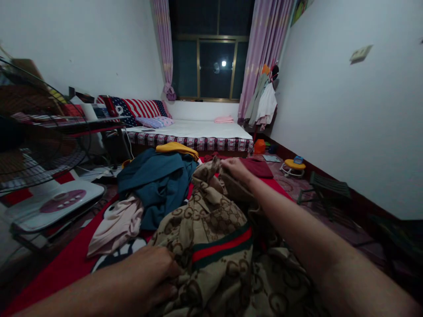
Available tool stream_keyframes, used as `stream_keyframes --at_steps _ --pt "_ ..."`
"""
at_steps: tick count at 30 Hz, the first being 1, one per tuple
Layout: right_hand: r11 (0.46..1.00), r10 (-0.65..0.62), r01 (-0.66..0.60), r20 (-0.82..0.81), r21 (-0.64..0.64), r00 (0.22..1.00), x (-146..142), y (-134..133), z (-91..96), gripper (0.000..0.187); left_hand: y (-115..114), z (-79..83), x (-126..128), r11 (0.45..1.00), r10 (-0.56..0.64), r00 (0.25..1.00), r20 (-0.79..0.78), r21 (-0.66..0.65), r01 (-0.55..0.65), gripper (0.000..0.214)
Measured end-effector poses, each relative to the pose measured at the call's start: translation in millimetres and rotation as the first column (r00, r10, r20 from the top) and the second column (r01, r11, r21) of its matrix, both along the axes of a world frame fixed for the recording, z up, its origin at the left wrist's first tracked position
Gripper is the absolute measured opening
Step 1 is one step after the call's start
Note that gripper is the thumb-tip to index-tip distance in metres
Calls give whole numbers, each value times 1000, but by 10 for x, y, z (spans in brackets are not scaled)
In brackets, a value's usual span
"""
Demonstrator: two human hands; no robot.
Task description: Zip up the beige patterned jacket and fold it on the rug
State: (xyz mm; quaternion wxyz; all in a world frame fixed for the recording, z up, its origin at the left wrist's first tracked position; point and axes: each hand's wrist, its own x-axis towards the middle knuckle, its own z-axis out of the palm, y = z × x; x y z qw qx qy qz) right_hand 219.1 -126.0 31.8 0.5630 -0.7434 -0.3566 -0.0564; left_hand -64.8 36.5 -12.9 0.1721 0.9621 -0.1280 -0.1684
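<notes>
My right hand (236, 169) pinches the far end of the garment (214, 220). My left hand (155, 273) is closed on its near edge, so the cloth spans both grips. The garment lies crumpled on the red cover (66, 264), just beside a blue cloth (155, 180). It is beige and ring-patterned, with a red-green band.

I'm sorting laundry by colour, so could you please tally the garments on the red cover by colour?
beige patterned garment: 1
teal garment: 1
yellow garment: 1
pale pink garment: 1
maroon garment: 1
Total: 5
black-and-white print under the pink: unclear, not counted
</notes>
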Motion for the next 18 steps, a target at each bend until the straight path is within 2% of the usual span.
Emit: stream_keyframes --at_steps 2,3,4,5,7,8,9,12,15,18 --pt "989 87 -90 -29 -121 996 -152 100 -410 43 133 364 142 999 -35 995 -95 21 37 16" --pt "981 110 -114 -33 -155 993 -208 108 -533 43 206 547 256 1000 -1 995 -97 20 3 22" --pt "976 126 -129 -31 -175 992 -253 93 -595 42 269 707 390 998 59 997 -45 1 -59 28" --pt "973 136 -138 -24 -185 990 -288 61 -598 42 312 830 538 989 141 987 77 -48 -138 32" --pt "968 165 -162 0 -192 986 -354 -35 -465 41 312 957 835 951 285 892 351 -218 -219 43" --pt "964 190 -183 18 -194 982 -392 -89 -357 40 267 967 969 931 321 841 435 -307 -196 54" --pt "958 220 -208 41 -195 975 -438 -143 -238 40 197 952 1085 914 323 822 468 -381 -142 66" --pt "944 297 -273 118 -183 948 -607 -294 72 39 -67 844 1300 853 193 893 408 -519 52 90" --pt "956 274 -259 101 -140 956 -751 -435 214 40 -214 771 1353 795 29 958 286 -587 151 84" --pt "948 274 -272 -10 -164 962 -797 -574 206 45 -168 758 1347 726 -28 996 85 -683 79 62"
